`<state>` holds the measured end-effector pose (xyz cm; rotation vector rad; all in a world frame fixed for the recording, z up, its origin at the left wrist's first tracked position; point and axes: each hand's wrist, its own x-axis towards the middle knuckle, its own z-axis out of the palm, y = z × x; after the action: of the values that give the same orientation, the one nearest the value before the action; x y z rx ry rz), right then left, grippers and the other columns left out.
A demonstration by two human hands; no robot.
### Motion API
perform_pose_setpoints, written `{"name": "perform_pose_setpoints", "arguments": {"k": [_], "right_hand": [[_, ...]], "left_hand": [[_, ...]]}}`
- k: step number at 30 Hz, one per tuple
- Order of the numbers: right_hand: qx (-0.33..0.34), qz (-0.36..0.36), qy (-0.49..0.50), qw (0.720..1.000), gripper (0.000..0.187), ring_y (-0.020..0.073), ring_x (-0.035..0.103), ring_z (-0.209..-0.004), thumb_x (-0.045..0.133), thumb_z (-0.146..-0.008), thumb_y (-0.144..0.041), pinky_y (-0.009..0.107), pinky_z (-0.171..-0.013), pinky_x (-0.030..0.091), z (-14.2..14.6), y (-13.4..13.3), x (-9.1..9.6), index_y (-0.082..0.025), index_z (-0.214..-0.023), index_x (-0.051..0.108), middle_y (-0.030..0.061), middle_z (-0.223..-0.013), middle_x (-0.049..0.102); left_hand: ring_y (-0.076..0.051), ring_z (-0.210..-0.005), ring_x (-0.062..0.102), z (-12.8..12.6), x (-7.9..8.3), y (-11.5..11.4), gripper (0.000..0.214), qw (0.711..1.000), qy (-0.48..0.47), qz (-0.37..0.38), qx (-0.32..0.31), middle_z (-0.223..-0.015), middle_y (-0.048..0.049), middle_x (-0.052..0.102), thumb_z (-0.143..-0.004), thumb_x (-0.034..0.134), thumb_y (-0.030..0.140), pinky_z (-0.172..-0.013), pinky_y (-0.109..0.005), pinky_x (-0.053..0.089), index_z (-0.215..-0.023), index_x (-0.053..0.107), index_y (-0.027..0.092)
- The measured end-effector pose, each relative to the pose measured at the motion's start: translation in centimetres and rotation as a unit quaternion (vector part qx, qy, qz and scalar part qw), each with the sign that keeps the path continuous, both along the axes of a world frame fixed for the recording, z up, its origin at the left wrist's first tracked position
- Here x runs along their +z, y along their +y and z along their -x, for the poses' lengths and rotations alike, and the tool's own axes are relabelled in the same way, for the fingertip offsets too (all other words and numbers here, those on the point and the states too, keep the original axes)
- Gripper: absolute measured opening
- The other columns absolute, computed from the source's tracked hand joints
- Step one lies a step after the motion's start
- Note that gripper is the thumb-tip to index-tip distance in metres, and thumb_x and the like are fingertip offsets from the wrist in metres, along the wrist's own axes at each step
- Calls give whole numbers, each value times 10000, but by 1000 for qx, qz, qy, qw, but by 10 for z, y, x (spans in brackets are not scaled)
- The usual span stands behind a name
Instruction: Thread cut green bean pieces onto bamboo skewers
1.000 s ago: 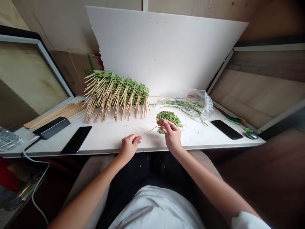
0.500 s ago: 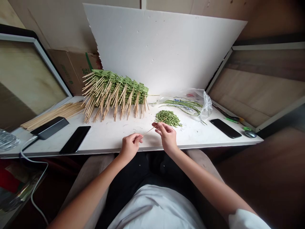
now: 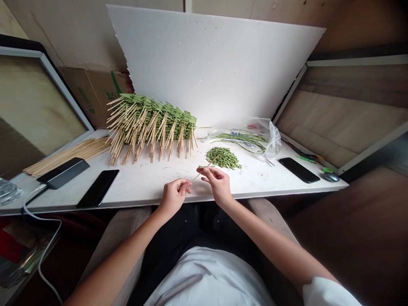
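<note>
My left hand [image 3: 174, 194] is closed in a pinch on the lower end of a thin bamboo skewer [image 3: 196, 177]. The skewer slants up to the right, toward my right hand [image 3: 217, 183]. Between the closed thumb and fingers of that hand is a short cut green stem piece [image 3: 202, 167], lying across the skewer; whether the skewer pierces it I cannot tell. Just beyond the fingers lies a pile of cut green stem pieces [image 3: 225, 157]. Farther left is a large stack of skewers threaded with green pieces [image 3: 153, 117], bare ends toward me.
Loose bamboo skewers [image 3: 68, 155] lie at the left, near a black box-like device [image 3: 65, 173] and a phone [image 3: 98, 188]. Long green stems [image 3: 242, 138] rest in a clear plastic bag [image 3: 274, 142]. Another phone [image 3: 298, 170] and a mouse [image 3: 330, 177] are at the right.
My right hand has shifted slightly left, nearer my left hand, and a green stem piece now shows at its fingertips. My left hand stays nearly in place on the skewer.
</note>
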<state>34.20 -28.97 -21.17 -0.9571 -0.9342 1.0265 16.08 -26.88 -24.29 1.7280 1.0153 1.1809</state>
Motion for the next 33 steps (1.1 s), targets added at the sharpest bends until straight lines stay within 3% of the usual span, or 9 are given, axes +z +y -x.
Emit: {"name": "perform_pose_setpoints", "arguments": {"k": [10, 20, 33], "right_hand": [[40, 14, 1, 999, 359, 273, 759, -1073, 847, -794, -509, 359, -856, 630, 3, -4, 1, -204, -982, 826, 111, -1077, 816], [66, 3, 64, 996, 361, 241, 780, -979, 917, -723, -447, 280, -717, 572, -18, 18, -6, -231, -996, 819, 72, -994, 826], [13, 1, 95, 995, 444, 198, 769, -932, 967, -607, -508, 234, -664, 592, -44, 27, 12, -251, -919, 784, 14, -911, 783]], "left_hand": [[-130, -536, 581, -3, 10, -1, 297, 999, -33, 1, -11, -696, -44, 700, -976, 650, 419, -490, -224, 433, -893, 740, 149], [-128, -532, 580, 3, 7, 2, 299, 999, -32, 2, 7, -699, -47, 705, -960, 671, 424, -492, -224, 429, -910, 753, 140], [-135, -514, 602, 10, 1, 1, 296, 1000, -11, -21, 6, -685, -50, 719, -963, 669, 427, -460, -223, 424, -892, 744, 149]]}}
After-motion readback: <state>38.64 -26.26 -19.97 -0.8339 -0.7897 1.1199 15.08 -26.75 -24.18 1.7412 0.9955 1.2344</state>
